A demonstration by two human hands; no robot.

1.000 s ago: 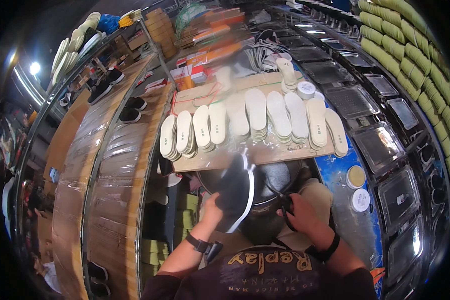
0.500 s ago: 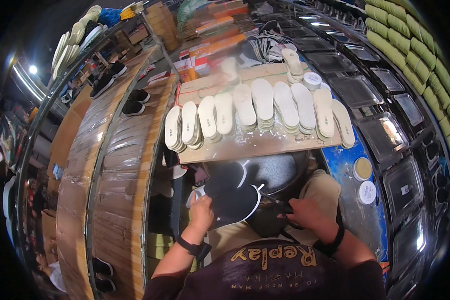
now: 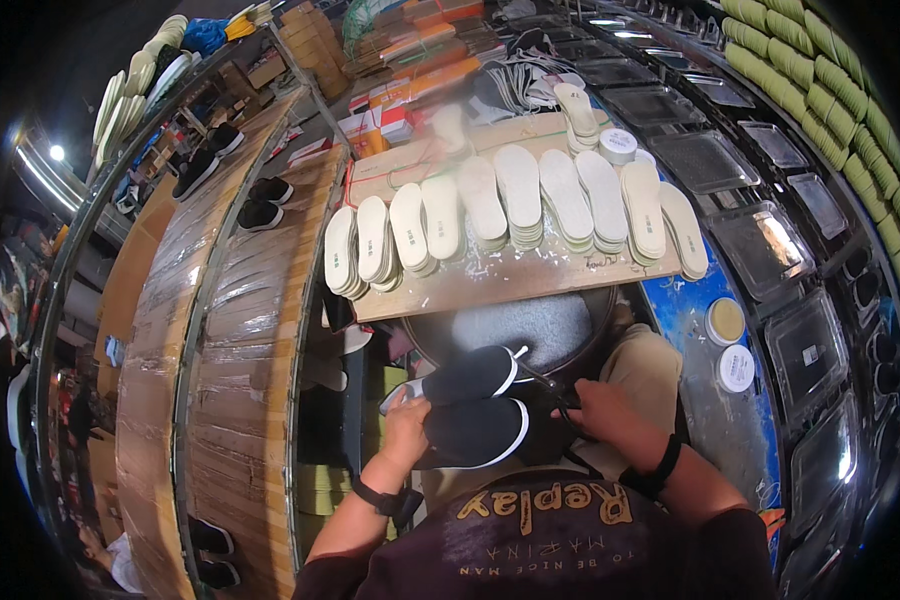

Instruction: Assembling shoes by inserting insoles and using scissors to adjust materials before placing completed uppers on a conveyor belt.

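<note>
My left hand [image 3: 406, 428] is closed on a pair of black slip-on shoes [image 3: 475, 428] with white sole edges, held side by side with their toes to the right. In my right hand [image 3: 602, 408] is a slim dark tool [image 3: 542, 379] with a pale tip; its exact kind cannot be made out. The tip is at the toe edge of the farther shoe; whether it touches is unclear. Below and beyond the shoes lies a round dark tub [image 3: 600, 318] with whitish speckled material inside.
A board [image 3: 450, 293] beyond the tub bears several stacks of cream insoles [image 3: 518, 190]. Round tins [image 3: 725, 322] stand on a blue surface at right. Cardboard-topped shelving [image 3: 240, 400] with black shoes runs along the left; a rack of clear trays [image 3: 755, 250] lines the right.
The shoes have turned in my left hand, the nearer one lying flatter. The tool tip has shifted from the nearer shoe's toe to the farther shoe's toe. The whole view has shifted slightly.
</note>
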